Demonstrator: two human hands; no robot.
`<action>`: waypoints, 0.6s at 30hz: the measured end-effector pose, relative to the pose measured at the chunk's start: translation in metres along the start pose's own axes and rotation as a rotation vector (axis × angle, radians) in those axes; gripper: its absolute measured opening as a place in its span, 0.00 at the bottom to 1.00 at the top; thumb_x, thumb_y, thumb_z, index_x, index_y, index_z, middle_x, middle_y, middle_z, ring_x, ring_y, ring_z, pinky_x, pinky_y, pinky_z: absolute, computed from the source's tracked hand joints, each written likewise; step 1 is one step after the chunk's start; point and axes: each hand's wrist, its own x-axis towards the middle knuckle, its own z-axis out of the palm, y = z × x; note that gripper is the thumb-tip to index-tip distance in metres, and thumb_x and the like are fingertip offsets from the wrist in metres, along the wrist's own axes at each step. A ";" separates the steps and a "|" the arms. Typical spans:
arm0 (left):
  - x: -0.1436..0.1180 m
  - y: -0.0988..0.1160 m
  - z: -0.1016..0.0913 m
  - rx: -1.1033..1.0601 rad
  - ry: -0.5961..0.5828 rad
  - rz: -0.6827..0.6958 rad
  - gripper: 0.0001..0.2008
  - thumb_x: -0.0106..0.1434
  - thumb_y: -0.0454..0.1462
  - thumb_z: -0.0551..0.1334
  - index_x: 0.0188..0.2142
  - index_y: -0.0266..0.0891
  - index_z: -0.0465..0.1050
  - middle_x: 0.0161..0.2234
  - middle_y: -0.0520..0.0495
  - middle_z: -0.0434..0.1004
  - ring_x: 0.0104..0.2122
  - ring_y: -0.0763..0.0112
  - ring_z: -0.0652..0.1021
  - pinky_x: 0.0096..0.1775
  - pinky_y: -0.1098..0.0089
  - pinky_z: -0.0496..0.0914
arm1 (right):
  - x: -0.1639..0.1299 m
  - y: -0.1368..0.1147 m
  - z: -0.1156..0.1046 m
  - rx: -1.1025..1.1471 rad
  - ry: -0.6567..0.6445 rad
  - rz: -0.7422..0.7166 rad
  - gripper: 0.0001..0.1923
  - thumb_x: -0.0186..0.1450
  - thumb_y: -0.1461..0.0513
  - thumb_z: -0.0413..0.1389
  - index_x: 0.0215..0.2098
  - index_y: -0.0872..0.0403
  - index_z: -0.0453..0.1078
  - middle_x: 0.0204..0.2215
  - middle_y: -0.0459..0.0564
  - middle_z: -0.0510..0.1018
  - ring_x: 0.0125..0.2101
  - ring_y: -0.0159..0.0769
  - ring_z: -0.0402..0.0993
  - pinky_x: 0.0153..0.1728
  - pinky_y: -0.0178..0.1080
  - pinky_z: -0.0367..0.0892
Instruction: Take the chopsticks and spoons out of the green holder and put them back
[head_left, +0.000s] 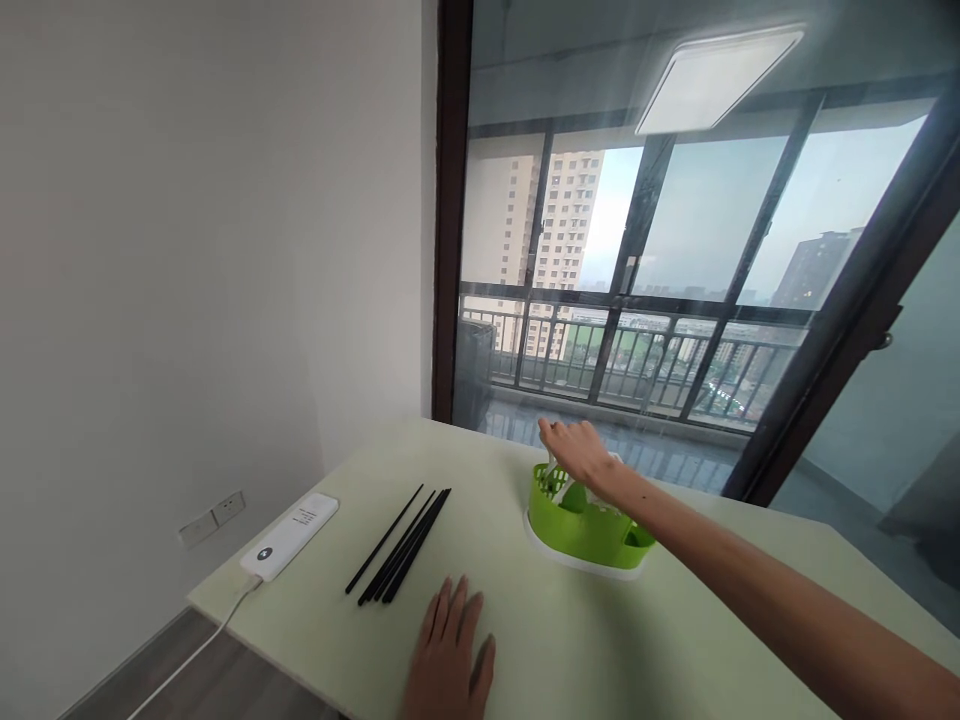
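The green cutlery holder [581, 520] sits on a white base on the pale tabletop [600, 650], directly under the fingers of the right hand [581, 452]. It is a low, rounded plastic caddy with slotted walls and what look like separate compartments inside. The right arm stretches straight out across the table, wrist over the holder's far rim, fingers curled downward and pinched together around something pale at the rim; what it is cannot be made out, nor how firmly it is gripped.

The left hand [450, 660] lies flat on the table near the front edge, palm down, fingers spread loosely and holding nothing. Just beyond its fingertips lies a bundle of black chopsticks [401, 545], laid diagonally. Farther left of them, near the table corner, rests a white power bank [289, 535] with a cable.
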 end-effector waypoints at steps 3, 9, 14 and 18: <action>0.000 -0.001 0.002 -0.007 0.003 -0.003 0.24 0.72 0.44 0.56 0.65 0.45 0.64 0.68 0.45 0.63 0.67 0.54 0.65 0.59 0.54 0.71 | -0.003 0.006 -0.006 -0.015 0.010 0.000 0.15 0.70 0.73 0.44 0.51 0.59 0.64 0.40 0.63 0.81 0.41 0.43 0.81 0.35 0.37 0.63; -0.002 -0.005 0.006 -0.042 0.016 0.009 0.25 0.71 0.44 0.57 0.65 0.45 0.65 0.67 0.45 0.64 0.66 0.53 0.66 0.59 0.53 0.72 | -0.013 0.037 -0.034 -0.040 0.057 0.044 0.18 0.66 0.74 0.46 0.53 0.59 0.62 0.38 0.61 0.81 0.33 0.44 0.80 0.28 0.37 0.57; 0.008 -0.003 -0.004 -0.242 -0.005 -0.087 0.19 0.70 0.43 0.58 0.59 0.46 0.72 0.61 0.46 0.74 0.63 0.54 0.71 0.59 0.51 0.72 | -0.044 0.062 -0.074 -0.040 0.098 0.033 0.13 0.69 0.71 0.45 0.50 0.56 0.62 0.33 0.56 0.81 0.24 0.36 0.73 0.25 0.36 0.50; 0.054 0.007 -0.048 -0.647 0.024 -0.342 0.17 0.72 0.47 0.54 0.49 0.43 0.77 0.51 0.42 0.81 0.54 0.58 0.78 0.58 0.56 0.72 | -0.088 0.046 -0.097 0.168 0.190 -0.156 0.09 0.76 0.61 0.44 0.44 0.53 0.64 0.30 0.50 0.79 0.21 0.31 0.66 0.25 0.36 0.46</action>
